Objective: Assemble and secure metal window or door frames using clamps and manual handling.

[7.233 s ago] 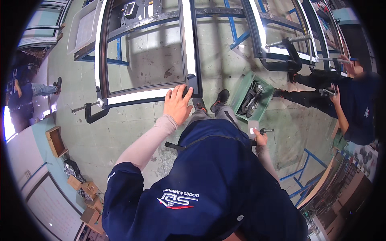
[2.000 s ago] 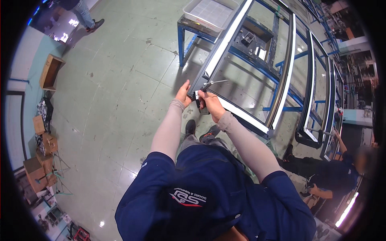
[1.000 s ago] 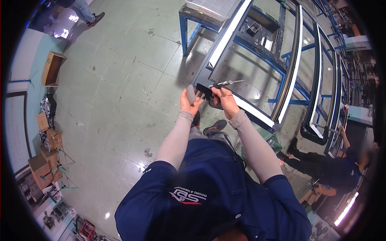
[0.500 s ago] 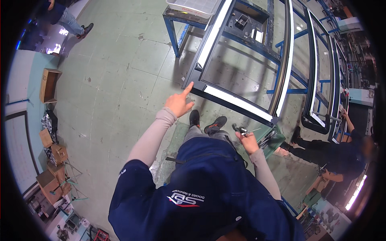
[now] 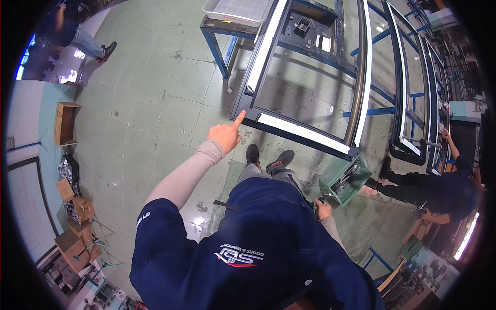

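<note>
The near left corner of a black window or door frame (image 5: 247, 114) with white strips is under my left hand (image 5: 226, 135). Its index finger is stretched out with the tip on the corner piece, and the other fingers are partly curled; it holds nothing. My right hand (image 5: 324, 209) is low beside my right hip, closed around a dark hand tool (image 5: 321, 200). Only a little of that tool shows, so its kind is unclear. A green bin (image 5: 356, 188) with metal tools in it is just beyond the right hand, below the frame's near right corner.
A blue steel stand (image 5: 219, 57) carries a white plastic tray (image 5: 235, 18). More black frames (image 5: 400, 113) stand to the right, where a co-worker (image 5: 439, 196) has a hand at one. Another person (image 5: 88, 41) is at the far left. Wooden boxes (image 5: 66, 124) line the left wall.
My right hand has drawn back toward my hip with the tool, uncovering the green bin. The left index finger stays at the frame corner, having shifted slightly along it.
</note>
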`<state>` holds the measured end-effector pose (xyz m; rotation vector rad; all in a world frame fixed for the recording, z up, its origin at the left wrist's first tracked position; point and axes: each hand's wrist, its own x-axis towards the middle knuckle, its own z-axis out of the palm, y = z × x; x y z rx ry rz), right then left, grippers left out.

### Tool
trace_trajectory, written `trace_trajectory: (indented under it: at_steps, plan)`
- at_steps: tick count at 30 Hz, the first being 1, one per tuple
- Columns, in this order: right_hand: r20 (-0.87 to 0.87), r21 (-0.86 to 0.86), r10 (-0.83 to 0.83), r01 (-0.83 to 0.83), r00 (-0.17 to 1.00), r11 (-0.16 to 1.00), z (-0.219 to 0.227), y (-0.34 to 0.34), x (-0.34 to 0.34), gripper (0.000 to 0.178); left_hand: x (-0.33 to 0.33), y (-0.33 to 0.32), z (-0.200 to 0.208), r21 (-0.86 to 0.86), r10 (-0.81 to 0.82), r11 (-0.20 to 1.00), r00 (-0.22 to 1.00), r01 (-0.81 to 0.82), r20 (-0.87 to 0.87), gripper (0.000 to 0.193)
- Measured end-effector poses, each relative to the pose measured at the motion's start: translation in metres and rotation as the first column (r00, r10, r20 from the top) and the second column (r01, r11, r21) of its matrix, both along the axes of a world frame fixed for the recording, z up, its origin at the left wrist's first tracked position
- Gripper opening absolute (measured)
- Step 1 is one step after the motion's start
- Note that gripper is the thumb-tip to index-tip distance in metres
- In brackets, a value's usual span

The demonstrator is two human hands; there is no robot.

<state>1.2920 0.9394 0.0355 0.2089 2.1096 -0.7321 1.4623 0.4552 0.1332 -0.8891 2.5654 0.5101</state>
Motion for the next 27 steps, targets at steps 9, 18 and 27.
trace_trajectory:
  at_steps: [9,18,27]
  plan:
    - [-0.028,0.058,-0.073,0.075,0.997,0.996,-0.007,0.012,0.015,0.032,0.035,-0.031,-0.056,0.600,0.437,0.778,0.847,-0.187,-0.303,0.025]
    - [-0.137,0.169,0.130,-0.106,0.982,0.980,-0.011,-0.021,0.000,0.044,-0.015,-0.033,-0.063,0.782,0.810,0.424,0.577,-0.456,-0.103,0.046]
    - [-0.224,0.204,-0.061,0.108,0.973,0.973,-0.022,-0.008,0.031,0.051,-0.025,-0.052,-0.089,0.916,0.817,0.270,0.574,-0.298,-0.054,0.052]
